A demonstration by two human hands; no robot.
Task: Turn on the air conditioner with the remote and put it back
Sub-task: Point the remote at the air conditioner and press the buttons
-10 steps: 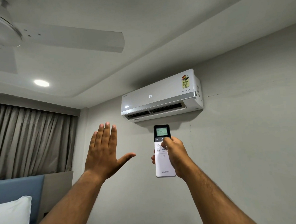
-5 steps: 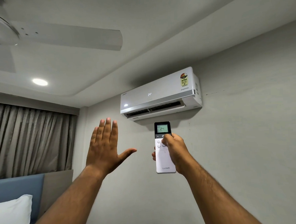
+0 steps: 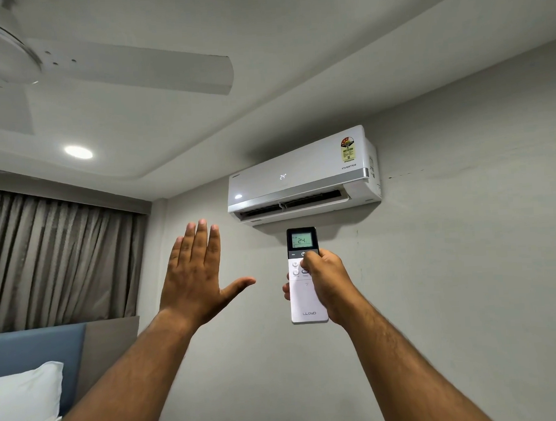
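A white air conditioner (image 3: 302, 176) hangs high on the wall, its front showing 24 and its lower flap open. Just below it I hold a white remote (image 3: 304, 296) upright, its lit screen reading 24. My right hand (image 3: 328, 285) is shut around the remote's right side, thumb resting by the power button. My left hand (image 3: 197, 273) is raised to the left of the remote, palm toward the wall, fingers straight and thumb spread, holding nothing.
A white ceiling fan (image 3: 66, 67) spreads across the top left beside a round ceiling light (image 3: 78, 152). Brown curtains (image 3: 55, 256) hang at the left above a blue headboard (image 3: 31, 355) and a white pillow (image 3: 21, 401).
Both hands and the remote have risen slightly toward the air conditioner. The grip and the open left hand stay the same.
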